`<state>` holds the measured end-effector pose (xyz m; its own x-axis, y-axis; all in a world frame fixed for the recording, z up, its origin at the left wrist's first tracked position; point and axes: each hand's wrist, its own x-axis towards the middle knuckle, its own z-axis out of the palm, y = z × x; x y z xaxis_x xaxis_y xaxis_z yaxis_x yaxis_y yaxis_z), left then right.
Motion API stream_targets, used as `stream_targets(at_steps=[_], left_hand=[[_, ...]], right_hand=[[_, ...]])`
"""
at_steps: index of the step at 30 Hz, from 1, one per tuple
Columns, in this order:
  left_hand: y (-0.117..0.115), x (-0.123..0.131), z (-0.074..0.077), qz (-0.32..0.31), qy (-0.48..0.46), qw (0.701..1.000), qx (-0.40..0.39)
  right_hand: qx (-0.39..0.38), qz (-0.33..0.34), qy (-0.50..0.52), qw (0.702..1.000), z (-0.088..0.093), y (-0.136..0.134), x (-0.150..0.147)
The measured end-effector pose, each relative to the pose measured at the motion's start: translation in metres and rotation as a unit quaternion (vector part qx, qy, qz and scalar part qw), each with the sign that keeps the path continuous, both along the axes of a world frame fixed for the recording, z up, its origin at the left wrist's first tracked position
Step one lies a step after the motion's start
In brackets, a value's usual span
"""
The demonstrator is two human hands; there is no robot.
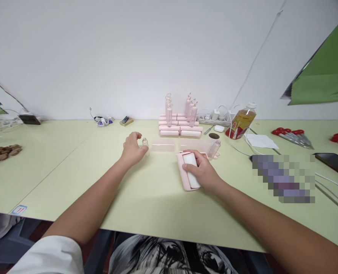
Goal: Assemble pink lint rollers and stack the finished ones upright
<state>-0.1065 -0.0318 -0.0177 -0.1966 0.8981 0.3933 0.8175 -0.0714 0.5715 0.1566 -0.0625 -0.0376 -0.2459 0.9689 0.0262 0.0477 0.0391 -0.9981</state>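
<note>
While the L hand (pixel 132 149) pinches a small clear bottle (pixel 145 143) btwn thumb & fingertips at mid table (pixel 146 205), the R hand (pixel 203 171) is closed over a pink case (pixel 186 183) lying flat nearby, to its right.

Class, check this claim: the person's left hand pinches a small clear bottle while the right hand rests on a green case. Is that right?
Not quite. The case under the right hand is pink, not green, as the head view shows. The left hand does pinch the small clear bottle.
</note>
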Motion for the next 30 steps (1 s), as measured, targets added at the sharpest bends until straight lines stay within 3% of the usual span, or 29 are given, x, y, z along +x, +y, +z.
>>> stream_targets(at_steps=[3, 7, 10, 13, 16, 18, 30], left_hand=[[0.006, -0.001, -0.006, 0.007, 0.058, 0.996, -0.072], [0.002, 0.003, -0.007, -0.033, 0.049, 0.997, -0.052], [-0.012, 0.011, -0.003, -0.161, -0.024, 0.987, 0.000], [-0.031, 0.026, 0.000, -0.328, -0.053, 0.943, 0.006], [-0.044, 0.040, 0.001, -0.422, -0.029, 0.906, 0.003], [-0.047, 0.045, 0.000, -0.440, -0.007, 0.898, 0.016], [-0.045, 0.044, -0.003, -0.415, 0.044, 0.906, 0.072]], right_hand=[[-0.050, -0.016, 0.062, 0.997, -0.001, 0.002, 0.000], [-0.091, -0.025, 0.118, 0.989, 0.003, 0.002, 0.000], [-0.093, -0.031, 0.147, 0.984, 0.005, 0.001, 0.001], [-0.106, -0.005, 0.184, 0.977, 0.007, -0.001, 0.001], [-0.114, 0.027, 0.216, 0.969, 0.010, -0.005, 0.000], [-0.114, 0.033, 0.224, 0.967, 0.012, -0.008, 0.000], [-0.097, -0.006, 0.185, 0.978, 0.011, -0.010, -0.003]])
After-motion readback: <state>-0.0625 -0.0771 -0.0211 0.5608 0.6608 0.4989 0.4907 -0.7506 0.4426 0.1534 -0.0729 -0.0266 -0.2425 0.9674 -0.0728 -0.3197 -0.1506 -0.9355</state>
